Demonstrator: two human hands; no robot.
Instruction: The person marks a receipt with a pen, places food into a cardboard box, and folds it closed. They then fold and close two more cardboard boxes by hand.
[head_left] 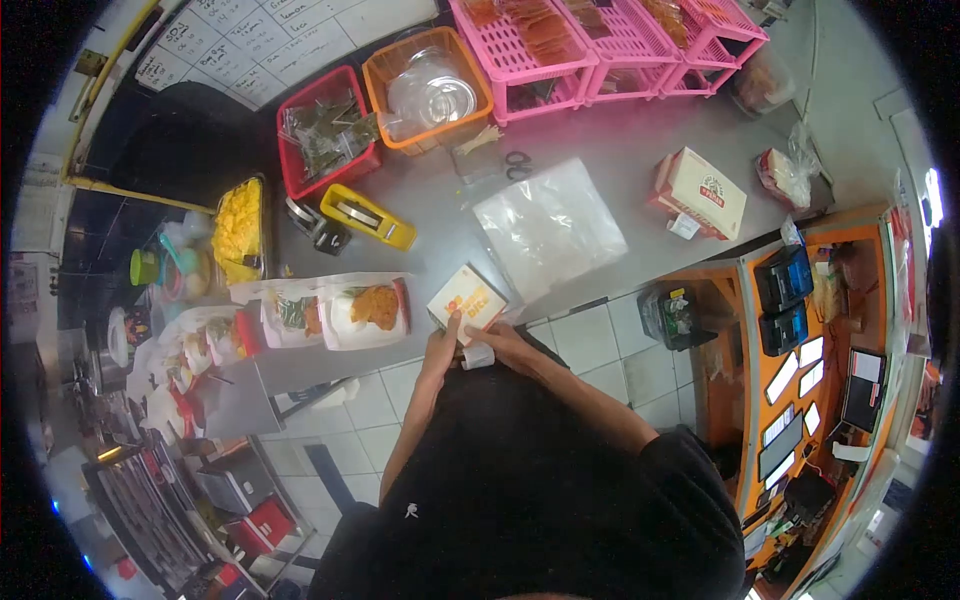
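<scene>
A small closed food box (466, 292), white with orange print, is at the table's front edge, close to my body. My left hand (443, 347) grips its near left side, with the thumb on the lid. My right hand (497, 346) is closed around the near right corner. A white paper label (478, 356) hangs below the box between my hands. Left of it stands an open box with fried chicken (374, 307), and beside that another open box (290, 312) with a green packet. Clear plastic bags (550, 228) lie flat behind my right hand.
Along the back are a red basket (327, 130) of green packets, an orange basket (428, 88) of plastic lids and pink racks (530, 55). A yellow tape dispenser (368, 216), scissors (517, 166) and a closed carton (703, 192) lie on the steel table (630, 140).
</scene>
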